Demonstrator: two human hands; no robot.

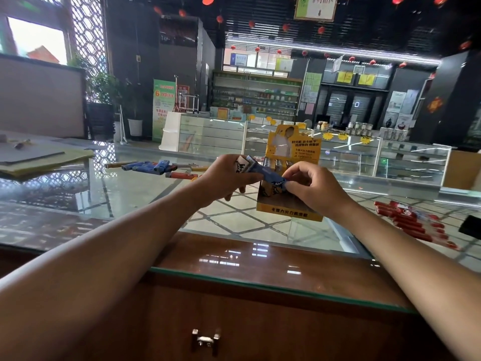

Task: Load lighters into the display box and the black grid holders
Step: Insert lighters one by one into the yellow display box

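The person's left hand is curled around a white lighter with a black printed motif. It also steadies the metal-capped end of a blue lighter, whose other end is pinched by the fingertips of the right hand. Just behind both hands, partly hidden by them, stands the yellow display box, with a row of lighters already standing in its back slots. The step in hand looks like seating the blue lighter. To do it well, the person would turn it upright, cap up and print facing forward, line it up over a free slot and press it straight down while the other hand braces the light cardboard box. More loose lighters lie on the glass counter beyond the left hand, and red lighters lie out to the right of the right hand. The box's header card and front strip carry black Chinese characters, too soft to read with confidence. The white script on the blue lighter is also illegible.
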